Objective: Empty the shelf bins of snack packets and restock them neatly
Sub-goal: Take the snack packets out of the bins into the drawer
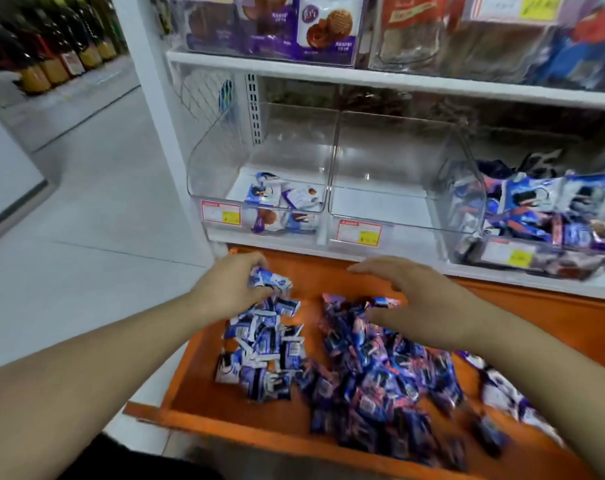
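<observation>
My left hand [230,289] is curled round a small blue-and-white snack packet [271,281], lifted just above the left pile [259,355] on the orange tray [245,424]. My right hand [418,299] is spread, fingers relaxed, hovering over the top of the darker blue-purple pile [380,379], gripping nothing I can see. Looks like restock phase: left clear bin [221,168] has only a few packets at the front right, middle bin [391,161] is bare, right bin [522,216] is still heaped. Plan: feed the blue-white ones into the left bin, keep the two piles apart so types don't mix. Take a few at a time, faces forward, lay them flat from the back wall toward the front lip rather than dropping them. Right hand should pin or gather the dark pile so it doesn't slide into the left one. Risk: the wrappers are probably slick, so overfilling my grip likely spills packets off the tray edge. Price tags [220,212] on the bin fronts should stay readable.
</observation>
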The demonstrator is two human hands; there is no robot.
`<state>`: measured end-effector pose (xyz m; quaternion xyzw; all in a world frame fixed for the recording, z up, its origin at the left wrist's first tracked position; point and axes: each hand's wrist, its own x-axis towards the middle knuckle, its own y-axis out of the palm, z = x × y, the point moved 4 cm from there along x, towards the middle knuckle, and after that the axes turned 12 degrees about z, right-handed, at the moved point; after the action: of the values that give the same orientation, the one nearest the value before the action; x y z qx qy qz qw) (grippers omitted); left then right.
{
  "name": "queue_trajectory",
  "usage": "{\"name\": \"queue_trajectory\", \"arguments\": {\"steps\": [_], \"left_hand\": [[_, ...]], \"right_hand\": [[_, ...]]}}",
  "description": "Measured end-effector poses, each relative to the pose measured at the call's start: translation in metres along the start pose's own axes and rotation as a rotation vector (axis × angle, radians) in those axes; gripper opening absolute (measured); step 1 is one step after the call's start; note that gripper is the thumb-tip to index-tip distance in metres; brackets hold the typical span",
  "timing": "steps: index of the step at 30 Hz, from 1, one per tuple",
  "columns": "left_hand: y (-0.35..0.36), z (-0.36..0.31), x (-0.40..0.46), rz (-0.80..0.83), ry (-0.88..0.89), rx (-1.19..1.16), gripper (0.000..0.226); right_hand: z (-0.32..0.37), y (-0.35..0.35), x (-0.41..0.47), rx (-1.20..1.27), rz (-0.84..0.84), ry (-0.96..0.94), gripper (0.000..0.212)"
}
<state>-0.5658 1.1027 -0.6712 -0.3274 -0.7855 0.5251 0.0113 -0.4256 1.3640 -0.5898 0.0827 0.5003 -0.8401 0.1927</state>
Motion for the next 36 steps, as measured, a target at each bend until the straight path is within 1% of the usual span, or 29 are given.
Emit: {"name": "queue_trajectory", "arguments": {"steps": [2, 3, 5, 7, 9, 11, 13, 15, 18, 20, 24, 27, 30, 32, 34, 36], "left_hand": [[0.017, 0.020, 0.010, 0.080, -0.085, 0.199, 0.084], [0.025, 0.027, 0.013, 0.109, -0.126, 0.273, 0.095], [0.041, 0.030, 0.017, 0.154, -0.165, 0.400, 0.100], [0.058, 0.021, 0.023, 0.215, -0.103, 0.400, 0.095], [0.078, 0.005, 0.029, 0.283, 0.019, 0.302, 0.082], [0.103, -0.010, 0.034, 0.350, 0.133, 0.259, 0.069], [0.132, -0.021, 0.039, 0.424, 0.206, 0.252, 0.066], [0.164, -0.021, 0.048, 0.499, 0.240, 0.290, 0.069], [0.196, -0.004, 0.065, 0.544, 0.267, 0.402, 0.079], [0.205, 0.013, 0.076, 0.544, 0.256, 0.408, 0.080], [0.210, 0.036, 0.086, 0.594, 0.217, 0.393, 0.072], [0.210, 0.043, 0.086, 0.616, 0.209, 0.449, 0.066], [0.202, 0.049, 0.084, 0.600, 0.202, 0.611, 0.057], [0.197, 0.052, 0.081, 0.588, 0.164, 0.694, 0.057], [0.196, 0.046, 0.078, 0.565, 0.162, 0.706, 0.060], [0.198, 0.032, 0.076, 0.543, 0.221, 0.640, 0.061]], "right_hand": [[-0.007, 0.000, -0.002, 0.018, 0.025, 0.051, 0.063], [-0.011, -0.001, -0.003, 0.048, 0.040, 0.074, 0.061], [-0.020, 0.000, -0.005, 0.146, 0.076, 0.110, 0.055], [-0.030, 0.006, -0.004, 0.189, 0.124, 0.126, 0.050], [-0.042, 0.016, 0.000, 0.143, 0.160, 0.153, 0.046], [-0.053, 0.028, 0.005, 0.092, 0.216, 0.207, 0.047], [-0.064, 0.038, 0.010, 0.058, 0.265, 0.241, 0.047], [-0.071, 0.044, 0.013, 0.046, 0.294, 0.249, 0.047], [-0.079, 0.048, 0.014, 0.072, 0.335, 0.270, 0.046], [-0.083, 0.049, 0.016, 0.061, 0.347, 0.268, 0.044], [-0.089, 0.053, 0.023, 0.085, 0.361, 0.292, 0.042], [-0.092, 0.055, 0.027, 0.080, 0.379, 0.302, 0.042], [-0.094, 0.059, 0.028, 0.057, 0.401, 0.312, 0.043], [-0.098, 0.062, 0.027, 0.065, 0.422, 0.318, 0.043], [-0.107, 0.064, 0.024, 0.098, 0.426, 0.332, 0.041], [-0.124, 0.068, 0.021, 0.176, 0.406, 0.380, 0.039]]}}
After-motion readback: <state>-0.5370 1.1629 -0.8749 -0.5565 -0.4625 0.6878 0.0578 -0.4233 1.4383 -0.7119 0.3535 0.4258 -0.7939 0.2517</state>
